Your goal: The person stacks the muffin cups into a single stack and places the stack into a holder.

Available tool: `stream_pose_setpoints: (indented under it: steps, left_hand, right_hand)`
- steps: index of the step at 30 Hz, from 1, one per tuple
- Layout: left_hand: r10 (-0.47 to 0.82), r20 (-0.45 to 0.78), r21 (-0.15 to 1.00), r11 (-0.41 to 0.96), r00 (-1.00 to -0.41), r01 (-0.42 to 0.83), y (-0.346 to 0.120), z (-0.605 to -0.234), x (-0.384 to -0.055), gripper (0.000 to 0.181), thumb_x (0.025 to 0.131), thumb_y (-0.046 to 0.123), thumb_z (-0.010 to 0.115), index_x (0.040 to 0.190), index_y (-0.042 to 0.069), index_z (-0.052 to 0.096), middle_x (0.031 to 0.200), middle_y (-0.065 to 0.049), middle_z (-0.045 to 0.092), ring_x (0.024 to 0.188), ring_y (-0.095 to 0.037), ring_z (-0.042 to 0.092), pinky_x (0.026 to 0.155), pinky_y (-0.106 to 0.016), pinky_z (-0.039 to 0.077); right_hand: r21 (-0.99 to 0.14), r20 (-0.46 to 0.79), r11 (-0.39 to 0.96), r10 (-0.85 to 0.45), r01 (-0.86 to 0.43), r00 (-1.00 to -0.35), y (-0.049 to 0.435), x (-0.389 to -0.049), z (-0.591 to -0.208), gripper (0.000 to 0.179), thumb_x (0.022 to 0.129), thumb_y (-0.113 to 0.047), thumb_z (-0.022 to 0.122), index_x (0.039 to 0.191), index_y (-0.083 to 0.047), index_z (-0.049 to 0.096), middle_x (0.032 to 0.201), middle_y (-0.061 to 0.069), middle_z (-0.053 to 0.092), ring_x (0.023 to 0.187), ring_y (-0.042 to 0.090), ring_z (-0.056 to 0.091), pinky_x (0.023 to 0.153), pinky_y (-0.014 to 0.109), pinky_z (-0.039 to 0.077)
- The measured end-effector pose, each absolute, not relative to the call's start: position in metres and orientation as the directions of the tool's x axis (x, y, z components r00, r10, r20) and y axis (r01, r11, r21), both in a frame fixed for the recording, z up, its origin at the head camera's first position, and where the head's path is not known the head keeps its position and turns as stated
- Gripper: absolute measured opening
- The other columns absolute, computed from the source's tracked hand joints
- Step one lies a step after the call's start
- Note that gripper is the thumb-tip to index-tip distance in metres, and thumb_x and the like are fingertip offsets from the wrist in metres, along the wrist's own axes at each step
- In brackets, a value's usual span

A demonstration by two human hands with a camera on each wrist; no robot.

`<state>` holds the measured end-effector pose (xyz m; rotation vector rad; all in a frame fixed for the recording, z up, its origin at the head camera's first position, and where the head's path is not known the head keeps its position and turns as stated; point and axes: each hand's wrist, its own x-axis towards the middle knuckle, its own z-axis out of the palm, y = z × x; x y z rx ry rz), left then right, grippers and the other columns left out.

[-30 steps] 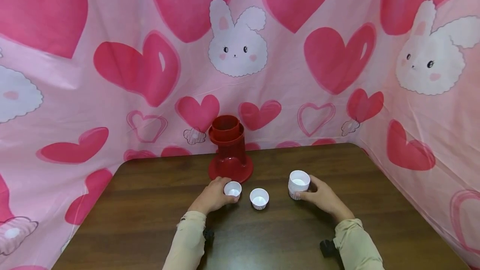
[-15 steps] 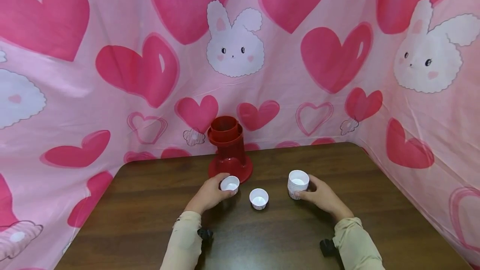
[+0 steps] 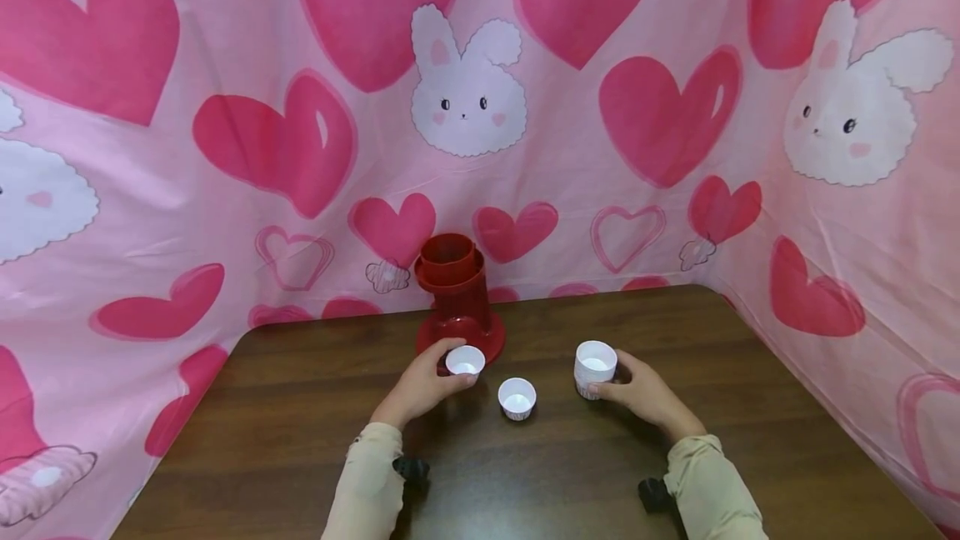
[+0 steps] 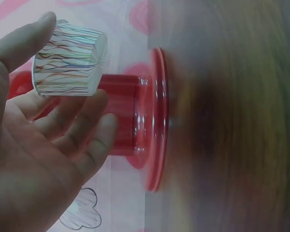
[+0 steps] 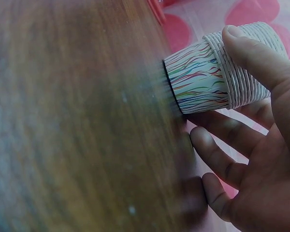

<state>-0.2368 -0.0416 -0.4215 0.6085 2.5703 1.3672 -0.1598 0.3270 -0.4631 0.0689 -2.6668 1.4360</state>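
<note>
My left hand (image 3: 418, 386) pinches a small white paper baking cup (image 3: 466, 363) between thumb and fingers. In the left wrist view this cup (image 4: 70, 60) shows wavy coloured lines and is held up off the table. A stack of the same cups (image 3: 596, 375) stands on the table at the right, its many rims layered in the right wrist view. My right hand (image 3: 647, 394) grips the stack from the right side, thumb (image 5: 256, 55) across the rims. Between the two hands a single cup (image 3: 517, 400) sits upright on the table.
Just behind the left hand a red plastic stand (image 3: 461, 307) rises from a round base, with a cylindrical opening on top. The brown wooden table (image 3: 300, 423) ends at a pink heart-patterned curtain (image 3: 555, 148).
My left hand has raised its cup off the table, shifting slightly left and then back right, towards the red stand. The right hand and its stack stay in place.
</note>
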Motion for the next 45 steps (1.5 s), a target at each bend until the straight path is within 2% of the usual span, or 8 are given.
stream_pose_setpoints:
  steps: [5,10,20,29,40,45]
  left_hand:
    - [0.431,0.067,0.865,0.424,-0.9,0.268,-0.037,-0.42,-0.233,0.071,0.081,0.031,0.085,0.144,0.023,0.052,0.135,-0.005,0.056,0.12,-0.031,0.051,0.095,-0.056,0.049]
    - [0.427,0.117,0.887,0.361,-0.897,0.288,-0.029,-0.419,-0.23,0.064,0.081,0.027,0.085,0.137,0.019,0.055,0.129,-0.005,0.06,0.112,-0.027,0.055,0.094,-0.05,0.05]
    - [0.461,0.159,0.888,0.319,-0.873,0.33,-0.004,-0.412,-0.223,0.062,0.083,0.028,0.084,0.137,0.014,0.056,0.124,-0.005,0.061,0.108,-0.027,0.057,0.093,-0.047,0.051]
    - [0.527,0.187,0.885,0.277,-0.829,0.375,0.025,-0.406,-0.221,0.053,0.086,0.023,0.081,0.132,0.012,0.057,0.115,-0.004,0.063,0.102,-0.024,0.06,0.089,-0.036,0.053]
    - [0.539,0.107,0.876,0.347,-0.836,0.336,0.058,-0.399,-0.219,0.056,0.085,0.029,0.082,0.134,0.017,0.058,0.118,0.001,0.062,0.107,-0.021,0.057,0.093,-0.044,0.051]
    - [0.553,0.114,0.866,0.352,-0.825,0.355,0.073,-0.398,-0.218,0.056,0.085,0.029,0.082,0.134,0.016,0.059,0.121,0.001,0.062,0.108,-0.021,0.058,0.094,-0.043,0.05]
  right_hand:
    - [-0.828,0.122,0.553,0.014,-0.094,-0.992,0.328,-0.161,-0.466,0.066,0.082,-0.028,0.086,0.133,0.003,0.057,0.118,0.016,0.066,0.109,0.033,0.061,0.096,0.053,0.048]
    - [-0.828,0.122,0.553,0.013,-0.094,-0.992,0.329,-0.161,-0.466,0.065,0.082,-0.027,0.086,0.132,0.003,0.057,0.117,0.016,0.067,0.107,0.031,0.061,0.095,0.052,0.049]
    - [-0.835,0.118,0.542,0.011,-0.093,-0.993,0.332,-0.159,-0.468,0.063,0.082,-0.027,0.086,0.131,0.001,0.058,0.116,0.014,0.067,0.106,0.03,0.062,0.094,0.05,0.049]
    - [-0.827,0.142,0.551,0.011,-0.113,-0.99,0.333,-0.161,-0.469,0.067,0.082,-0.029,0.087,0.134,0.001,0.057,0.117,0.013,0.067,0.107,0.029,0.061,0.092,0.048,0.049]
    - [-0.827,0.136,0.552,0.018,-0.104,-0.991,0.328,-0.159,-0.464,0.066,0.081,-0.028,0.087,0.133,0.002,0.057,0.116,0.015,0.067,0.105,0.031,0.06,0.093,0.05,0.048]
    - [-0.826,0.131,0.556,0.027,-0.094,-0.991,0.328,-0.159,-0.465,0.068,0.081,-0.028,0.087,0.134,0.002,0.056,0.115,0.015,0.067,0.105,0.031,0.06,0.093,0.05,0.048]
